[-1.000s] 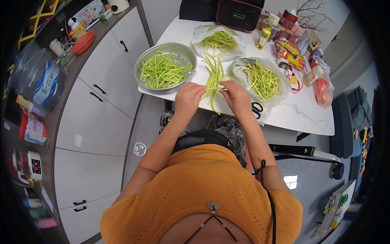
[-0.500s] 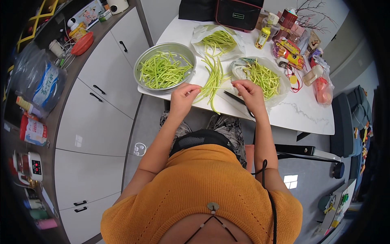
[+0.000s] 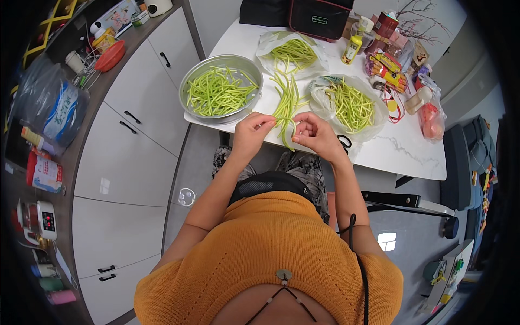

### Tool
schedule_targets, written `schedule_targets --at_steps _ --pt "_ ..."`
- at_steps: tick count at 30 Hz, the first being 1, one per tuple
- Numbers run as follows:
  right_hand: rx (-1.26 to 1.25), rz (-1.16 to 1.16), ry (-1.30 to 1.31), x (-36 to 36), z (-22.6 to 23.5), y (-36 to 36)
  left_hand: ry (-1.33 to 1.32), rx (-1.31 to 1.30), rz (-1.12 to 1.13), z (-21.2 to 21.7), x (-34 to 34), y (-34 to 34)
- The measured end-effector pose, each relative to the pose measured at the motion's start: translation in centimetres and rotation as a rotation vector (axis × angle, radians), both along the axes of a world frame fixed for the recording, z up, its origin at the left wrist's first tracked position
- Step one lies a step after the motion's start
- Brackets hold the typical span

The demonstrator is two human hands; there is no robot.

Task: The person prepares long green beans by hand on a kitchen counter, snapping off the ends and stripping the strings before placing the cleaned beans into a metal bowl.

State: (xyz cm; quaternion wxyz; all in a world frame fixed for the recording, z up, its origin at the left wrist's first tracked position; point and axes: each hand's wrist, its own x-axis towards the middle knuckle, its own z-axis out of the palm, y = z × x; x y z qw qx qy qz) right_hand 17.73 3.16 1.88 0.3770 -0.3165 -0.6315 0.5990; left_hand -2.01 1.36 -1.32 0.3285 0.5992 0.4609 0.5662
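Observation:
At the near edge of the white table, my left hand pinches one end of a long green vegetable stem. My right hand has its fingers curled round the other end, and the stem bows between them. Beneath and beyond it lies a loose bunch of such stems. On the left stands a round metal pan with short cut stems in it. A plastic bag on the right holds more cut pieces. Farther back, long stems stick out of another plastic bag. Black-handled scissors lie partly hidden beside my right hand.
At the table's back stand a black box-shaped case and a yellow bottle. Snack packets, a jar and a bag with red contents crowd the right. White cabinets run along the left.
My right hand has moved left and slightly down, closer to my left hand. The stem between them now bows, and more of the scissors' handle shows.

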Motion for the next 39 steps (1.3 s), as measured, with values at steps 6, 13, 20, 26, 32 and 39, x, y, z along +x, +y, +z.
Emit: schedule_targets --at_steps 6,13,20,26,32,39 --pt "0.086 0.006 -0.037 0.5 0.3 0.0 -0.085 -0.106 -0.086 -0.2 0.3 -0.2" --pt "0.266 -0.106 -0.036 0.6 -0.2 0.3 -0.101 -0.117 -0.14 -0.5 0.9 -0.6" --pt "0.286 -0.141 -0.008 0.9 -0.6 0.3 -0.095 -0.134 -0.196 -0.6 1.2 -0.8" --pt "0.08 -0.221 0.075 0.7 -0.2 -0.2 -0.172 -0.165 -0.152 -0.7 1.4 -1.0" --pt "0.904 -0.651 -0.528 0.3 0.6 -0.7 0.015 -0.164 -0.038 0.6 1.4 -1.4" --pt "1.237 -0.653 -0.676 0.1 0.2 -0.3 0.137 -0.268 -0.086 2.1 1.4 -2.1"
